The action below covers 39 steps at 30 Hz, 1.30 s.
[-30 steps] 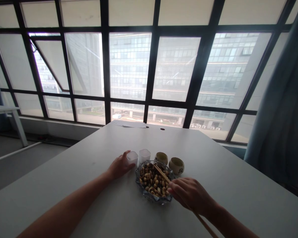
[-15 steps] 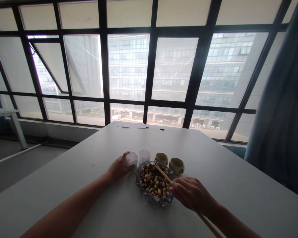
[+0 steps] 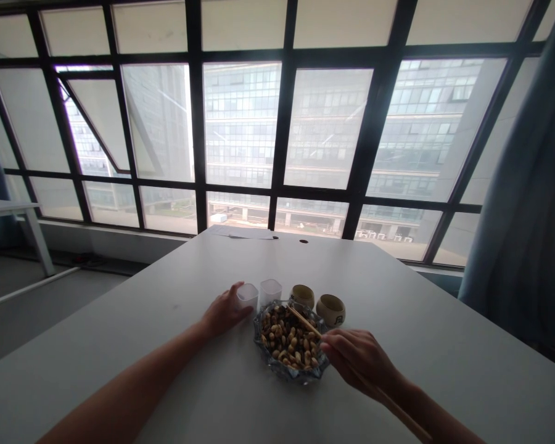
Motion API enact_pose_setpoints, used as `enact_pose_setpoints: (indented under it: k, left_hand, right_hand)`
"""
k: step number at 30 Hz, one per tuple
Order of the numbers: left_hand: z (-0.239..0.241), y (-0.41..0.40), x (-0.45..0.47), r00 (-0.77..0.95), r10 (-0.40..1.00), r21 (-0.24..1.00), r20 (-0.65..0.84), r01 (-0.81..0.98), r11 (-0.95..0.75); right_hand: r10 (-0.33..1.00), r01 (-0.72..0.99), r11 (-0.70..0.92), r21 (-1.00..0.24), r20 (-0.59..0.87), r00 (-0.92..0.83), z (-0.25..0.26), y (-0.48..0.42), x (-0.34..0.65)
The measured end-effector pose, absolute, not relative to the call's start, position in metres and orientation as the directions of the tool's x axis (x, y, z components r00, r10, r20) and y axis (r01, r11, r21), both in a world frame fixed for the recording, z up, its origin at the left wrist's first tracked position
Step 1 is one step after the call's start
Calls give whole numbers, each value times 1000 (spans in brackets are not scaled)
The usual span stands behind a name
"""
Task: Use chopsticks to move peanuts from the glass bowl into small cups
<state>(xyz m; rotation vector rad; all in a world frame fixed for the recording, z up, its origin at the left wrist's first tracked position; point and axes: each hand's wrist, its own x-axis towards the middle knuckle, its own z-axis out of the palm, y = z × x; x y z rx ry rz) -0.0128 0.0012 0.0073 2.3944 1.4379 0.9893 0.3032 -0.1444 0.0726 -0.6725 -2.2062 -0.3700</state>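
Since the cup [image 3: 248, 298] far-left of the bowl [image 3: 300, 374] seems light and flexible, my left hand [image 3: 226, 312] clasps its wall while my right hand [image 3: 361, 357] pinches chopsticks [image 3: 306, 322].

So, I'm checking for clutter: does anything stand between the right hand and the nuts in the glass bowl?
Nothing visible does: the right hand holds chopsticks across the nuts in the glass bowl. Two round cups stand behind it, off that line.
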Motion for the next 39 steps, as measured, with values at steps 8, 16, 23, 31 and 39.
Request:
enact_pose_setpoints:
  k: [8, 16, 23, 31, 39]
  left_hand:
    - [13, -5, -10, 318, 765, 420, 560, 687, -593]
    - [13, -7, -8, 326, 688, 382, 648, 643, -664]
    - [13, -7, -8, 293, 740, 373, 605, 717, -589]
    - [18, -9, -8, 212, 845, 376, 491, 824, -424]
    - [18, -10, -8, 231, 851, 379, 472, 818, -432]
  right_hand:
    - [812, 215, 525, -823, 561, 162, 70, -140, 291]
    - [883, -19, 359, -933, 333, 332, 72, -132, 288]
    - [894, -72, 316, -946, 271, 356, 69, -131, 289]
    - [898, -77, 294, -953, 247, 364, 68, -129, 291]
    - [896, -65, 290, -955, 247, 370, 67, -127, 290]
